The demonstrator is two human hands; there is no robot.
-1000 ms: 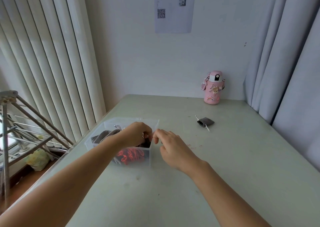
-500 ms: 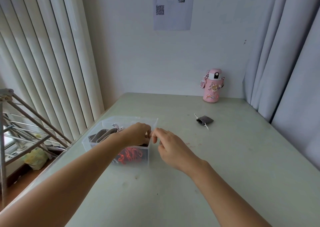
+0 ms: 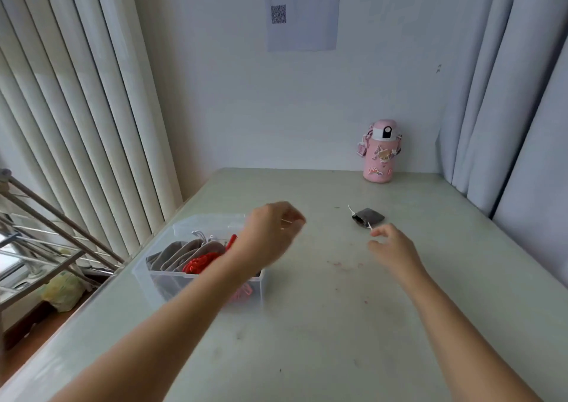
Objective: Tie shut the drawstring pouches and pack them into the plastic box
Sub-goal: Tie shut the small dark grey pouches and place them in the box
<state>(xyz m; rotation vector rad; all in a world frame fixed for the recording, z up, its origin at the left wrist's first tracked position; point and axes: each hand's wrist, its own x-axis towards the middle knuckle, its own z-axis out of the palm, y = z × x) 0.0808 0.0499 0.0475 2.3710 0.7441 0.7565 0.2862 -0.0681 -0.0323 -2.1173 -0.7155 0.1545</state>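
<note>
With our right hand (image 3: 390,245) slack beside the grey pouch (image 3: 368,217) right of centre — our left hand (image 3: 270,229) blurred over the plastic box (image 3: 166,285), grip unclear — we should pinch both cords (image 3: 350,209) and pull evenly.

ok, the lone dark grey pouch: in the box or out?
Out. The dark grey pouch lies on the table, right of the plastic box; the right hand hovers close by it.
</note>
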